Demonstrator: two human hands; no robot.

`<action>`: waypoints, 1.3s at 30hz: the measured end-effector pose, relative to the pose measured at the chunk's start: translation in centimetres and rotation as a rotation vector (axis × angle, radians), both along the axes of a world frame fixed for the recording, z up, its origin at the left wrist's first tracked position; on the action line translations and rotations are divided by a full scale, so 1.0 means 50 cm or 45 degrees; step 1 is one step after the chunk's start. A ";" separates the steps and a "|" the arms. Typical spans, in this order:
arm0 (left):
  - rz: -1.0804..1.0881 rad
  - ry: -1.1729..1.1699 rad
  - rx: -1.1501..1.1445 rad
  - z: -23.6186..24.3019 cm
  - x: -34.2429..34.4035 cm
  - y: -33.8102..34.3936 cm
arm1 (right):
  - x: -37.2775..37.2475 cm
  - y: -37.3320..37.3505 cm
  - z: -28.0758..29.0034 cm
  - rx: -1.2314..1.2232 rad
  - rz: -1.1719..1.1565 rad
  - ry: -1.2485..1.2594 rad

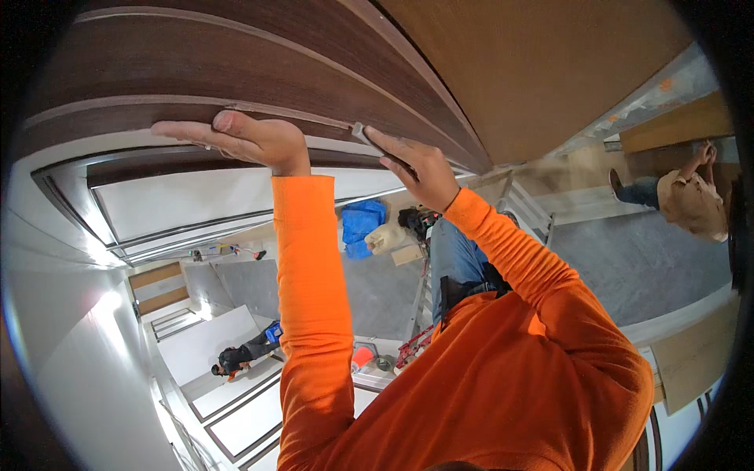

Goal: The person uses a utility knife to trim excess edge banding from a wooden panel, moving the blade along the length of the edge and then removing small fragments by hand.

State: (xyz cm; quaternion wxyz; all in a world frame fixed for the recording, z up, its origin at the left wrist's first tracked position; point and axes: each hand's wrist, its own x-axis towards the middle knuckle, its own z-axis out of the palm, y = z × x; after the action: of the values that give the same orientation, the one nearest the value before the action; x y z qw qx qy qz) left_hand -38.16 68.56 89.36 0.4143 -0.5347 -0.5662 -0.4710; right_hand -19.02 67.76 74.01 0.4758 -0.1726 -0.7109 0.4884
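Observation:
Dark brown wood-grain panelling (196, 51) with pale seams spreads across the top of the view. My left hand (255, 141) is open, fingers stretched out flat to the left, at the panelling's lower edge; whether it touches the wood I cannot tell. My right hand (420, 163) is closed, with its fingers pointing up and left, around a small grey sanding pad (359, 132). Only one end of the pad shows, close to a pale seam; the rest is hidden by the fingers. Light dust covers the fingers of both hands.
Beneath me stands a stepladder (420, 294). Another ladder (528, 206) is at the right. On the floor lie a blue bag (363, 224) and a cream sack (386, 238). One person (691, 200) works far right, another (236, 357) lower left.

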 end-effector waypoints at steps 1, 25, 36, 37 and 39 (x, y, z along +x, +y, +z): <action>-0.014 -0.009 0.009 0.001 0.014 0.008 | -0.004 0.008 -0.010 0.014 0.001 -0.055; -0.101 -0.098 0.004 0.013 0.042 0.014 | -0.034 0.087 0.007 0.297 0.099 -0.010; -0.079 -0.069 0.028 0.019 0.055 0.018 | -0.020 0.094 -0.020 0.352 0.080 -0.075; -0.071 -0.066 0.025 0.014 0.051 0.016 | -0.021 0.093 -0.016 0.337 0.100 -0.078; -0.057 -0.064 0.022 0.006 0.044 0.012 | -0.026 0.095 -0.001 0.308 0.140 -0.084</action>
State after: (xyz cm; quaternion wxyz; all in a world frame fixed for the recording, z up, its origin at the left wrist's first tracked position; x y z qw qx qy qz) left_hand -35.97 69.15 89.68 0.3939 -0.5317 -0.5601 -0.4985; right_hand -20.30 72.49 73.97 0.4421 -0.0907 -0.7882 0.4184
